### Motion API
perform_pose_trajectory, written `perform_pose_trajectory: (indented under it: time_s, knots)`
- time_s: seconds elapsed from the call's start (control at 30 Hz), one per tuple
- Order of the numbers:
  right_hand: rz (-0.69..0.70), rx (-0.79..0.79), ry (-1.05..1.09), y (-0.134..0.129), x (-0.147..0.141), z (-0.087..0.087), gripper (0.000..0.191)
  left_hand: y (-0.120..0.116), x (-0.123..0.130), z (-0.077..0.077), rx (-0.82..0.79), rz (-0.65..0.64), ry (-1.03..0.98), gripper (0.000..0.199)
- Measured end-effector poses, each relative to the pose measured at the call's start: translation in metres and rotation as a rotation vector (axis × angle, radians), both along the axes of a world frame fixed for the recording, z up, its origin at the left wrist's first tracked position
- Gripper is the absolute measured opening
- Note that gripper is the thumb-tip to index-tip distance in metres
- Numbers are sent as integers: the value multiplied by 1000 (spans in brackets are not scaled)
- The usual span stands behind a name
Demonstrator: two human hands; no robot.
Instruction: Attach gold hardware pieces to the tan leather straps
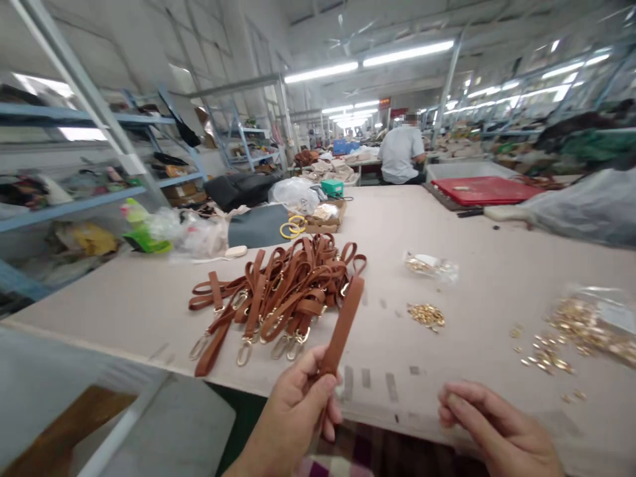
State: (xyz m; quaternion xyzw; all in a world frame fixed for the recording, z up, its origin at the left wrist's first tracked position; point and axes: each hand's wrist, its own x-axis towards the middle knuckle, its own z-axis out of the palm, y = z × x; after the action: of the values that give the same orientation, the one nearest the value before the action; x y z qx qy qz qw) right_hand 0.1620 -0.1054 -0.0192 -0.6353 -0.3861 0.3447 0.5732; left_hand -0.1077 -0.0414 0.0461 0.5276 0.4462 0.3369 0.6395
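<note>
My left hand (303,404) pinches a brown leather strap (344,324) between thumb and fingers, its flat end pointing up and away over the table. My right hand (491,424) hovers at the table's front edge, thumb and index finger pressed together; whatever is between them, if anything, is hidden. Beyond my left hand lies a heap of brown leather straps (283,278) with loops and gold-coloured metal clasps (244,353). A small pile of gold metal pieces (426,316) sits past my right hand, and more loose gold pieces (549,354) lie to its right.
Farther off are a bag of gold pieces (430,266) and a larger one (596,321). Yellow rings (292,228), a green box (332,188) and plastic bags (295,195) stand back left. A red tray (484,190) is back right. A person (401,154) sits beyond the table.
</note>
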Motion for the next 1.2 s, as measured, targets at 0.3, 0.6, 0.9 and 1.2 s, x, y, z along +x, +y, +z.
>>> perform_pose_trajectory:
  time_s: [0.3, 0.6, 0.9, 1.2]
  knots:
    - [102, 67, 316, -51, -33, 13, 20, -34, 76, -25, 5, -281, 103, 46]
    - [137, 81, 495, -60, -35, 7, 17, -51, 90, -27, 241, -303, 108, 43]
    - [116, 19, 424, -55, -35, 3, 21, -49, 96, -19, 317, -357, 137, 34]
    - [92, 16, 321, -54, -37, 6, 22, -44, 90, -33, 535, -453, 136, 33]
